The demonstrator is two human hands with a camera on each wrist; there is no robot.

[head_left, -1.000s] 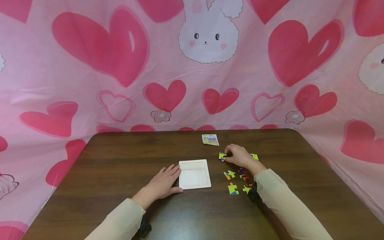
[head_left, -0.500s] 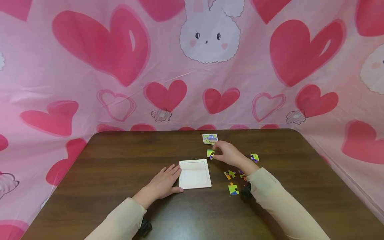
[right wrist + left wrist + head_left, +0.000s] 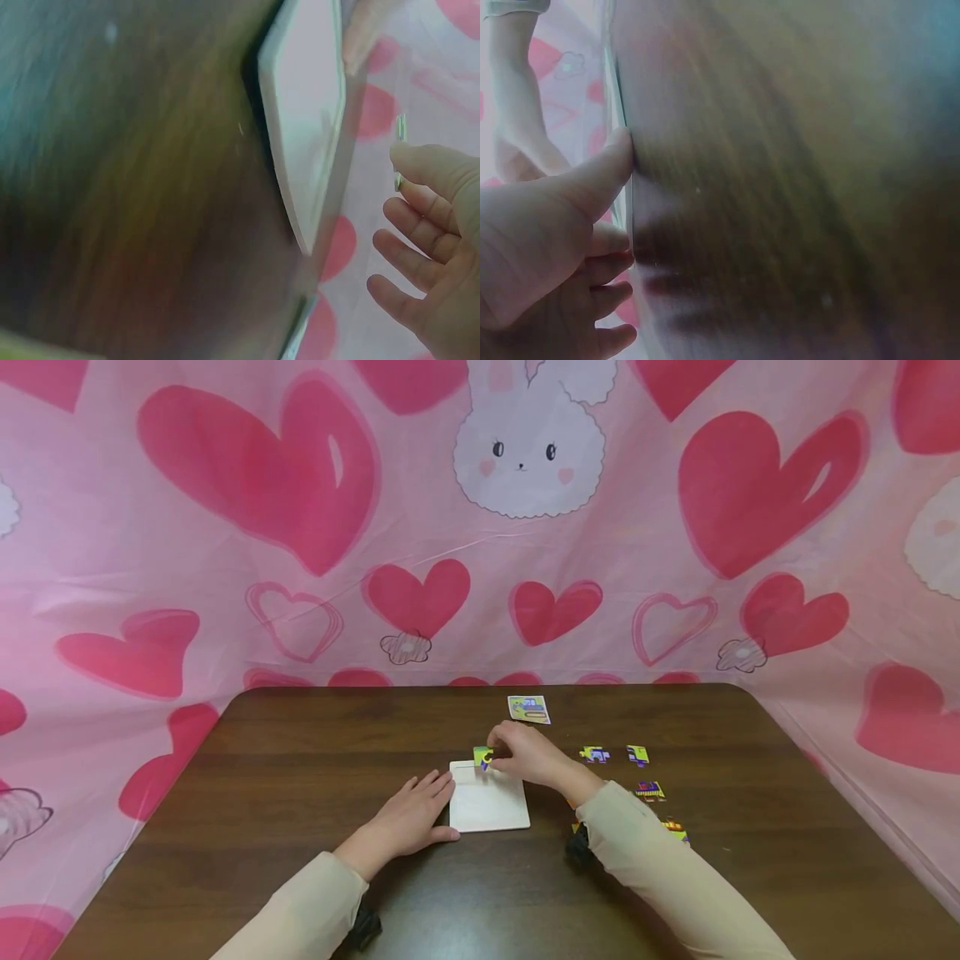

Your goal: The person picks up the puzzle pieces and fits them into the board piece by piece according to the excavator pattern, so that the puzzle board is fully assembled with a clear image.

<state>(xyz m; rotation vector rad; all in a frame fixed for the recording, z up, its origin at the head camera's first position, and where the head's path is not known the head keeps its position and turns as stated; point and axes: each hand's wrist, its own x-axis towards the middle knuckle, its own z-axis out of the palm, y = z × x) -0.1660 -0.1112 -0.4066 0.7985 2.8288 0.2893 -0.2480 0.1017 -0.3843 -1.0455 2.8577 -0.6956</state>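
Observation:
My right hand point(image 3: 536, 758) pinches a yellow-green jigsaw puzzle piece point(image 3: 481, 755) between thumb and forefinger, over the far left corner of a white square puzzle tray point(image 3: 491, 807). In the right wrist view the piece point(image 3: 401, 127) shows edge-on above the tray point(image 3: 304, 127), and the other fingers of the right hand point(image 3: 431, 217) are spread loosely. Palm down at the tray's left side, my left hand point(image 3: 405, 818) has its fingertips and thumb at the edge. The left wrist view shows the left hand point(image 3: 547, 232) with fingers extended along that edge.
A small picture card point(image 3: 528, 709) lies behind the tray on the brown wooden table point(image 3: 322, 727). Loose puzzle pieces lie to the right, among them a purple-and-yellow piece point(image 3: 595, 755) and a red-and-purple piece point(image 3: 649, 791). The right forearm hides others. A pink heart-patterned cloth point(image 3: 480, 610) hangs behind.
My right hand has carried the puzzle piece leftward from the loose pieces to the tray's far left corner. The left hand has stayed at the tray's edge.

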